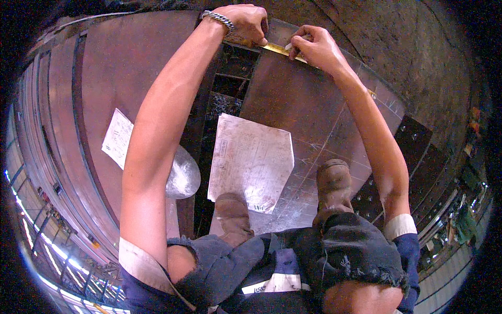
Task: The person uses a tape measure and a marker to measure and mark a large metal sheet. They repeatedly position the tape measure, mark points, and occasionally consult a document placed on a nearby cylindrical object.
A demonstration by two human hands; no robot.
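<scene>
**Both hands on a yellow rule at the far edge of the steel plate**

We are crouched on a large brown steel plate (293, 99), our two brown boots planted on it near its near edge: the left boot (234, 217) beside the gap between plates, the right boot (333, 184) further to the right. Both our arms reach away from us to the plate's far edge.

There, a narrow yellow measuring rule (278, 49) lies flat along the far edge, running slantwise toward the right. Our left hand (244, 22), with a metal chain bracelet (218, 19) at the wrist, presses down on the rule's left end, fingers curled closed over it. Our right hand (316, 48) is just beside it, touching the rule further along, with thumb and fingertips pinched narrowly around a small pale object (289, 47) held against the rule; we cannot tell what that object is.

Between our arms, in the middle of the plate, lies a worn sheet of paper (251, 162) with one corner cut off, its near edge touching our left boot. A second paper sheet (117, 138) lies on the neighbouring plate to the left, partly hidden by our left forearm, next to a shiny ground patch of metal (183, 175). Faint scratched lines cross the plate near the right boot.
</scene>
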